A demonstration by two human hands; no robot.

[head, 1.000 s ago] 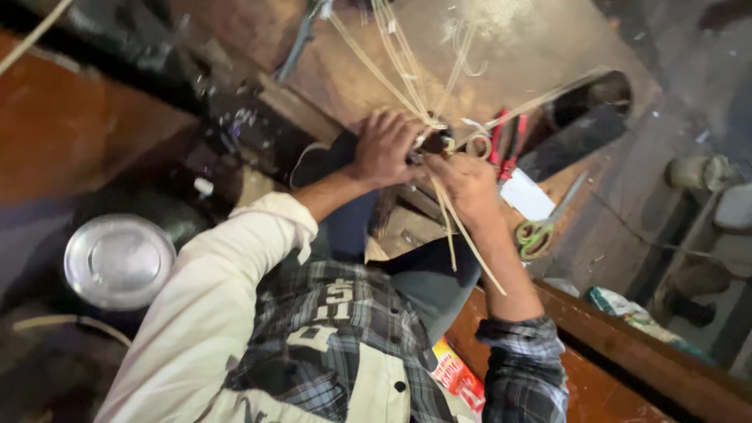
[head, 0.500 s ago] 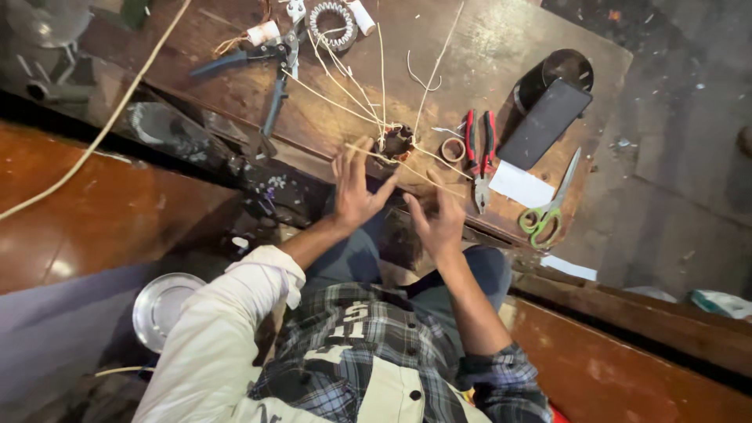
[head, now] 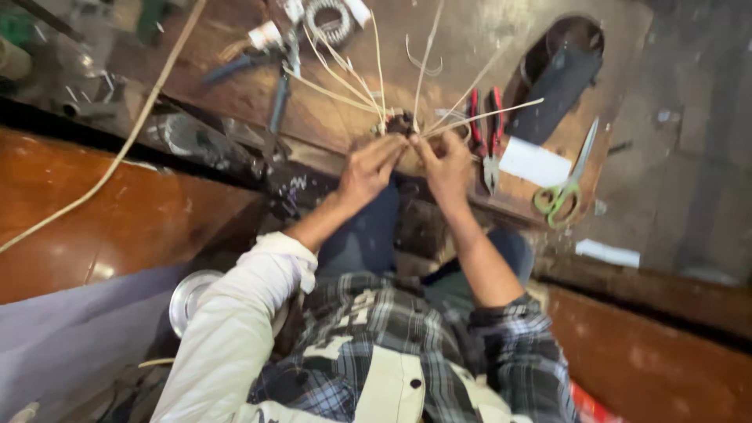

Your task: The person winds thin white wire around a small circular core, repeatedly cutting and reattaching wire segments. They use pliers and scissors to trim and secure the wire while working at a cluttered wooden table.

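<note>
Both hands have lifted a little off the edge of the surface since half a second ago and drawn closer together, and the view has swung so the tools sit higher and further right than they did.

Nearest the camera are the pale sleeve and checked shirt. Beyond them the left hand (head: 366, 168) is closed in a pinch, fingertips pressed onto a small dark knot (head: 401, 124) from which pale thin strands (head: 376, 70) fan out over the wooden surface (head: 235, 86). The right hand (head: 448, 166) is pinched on the same knot from the other side, holding the base of the strands that run right (the picture is smeared, so I cannot tell exactly which strands each hand has).

Just beyond the right hand lie red-handled pliers (head: 486, 133), then a white card (head: 535, 162) and green-handled scissors (head: 565, 186); blue-handled pliers (head: 278, 86) and a coil (head: 329, 19) lie further off.

As I judge it, the grip is small and the strands look springy: if either pinch loosens, they could slip free and the knot come undone. A long strand might also catch on the red-handled pliers and drag them.
</note>
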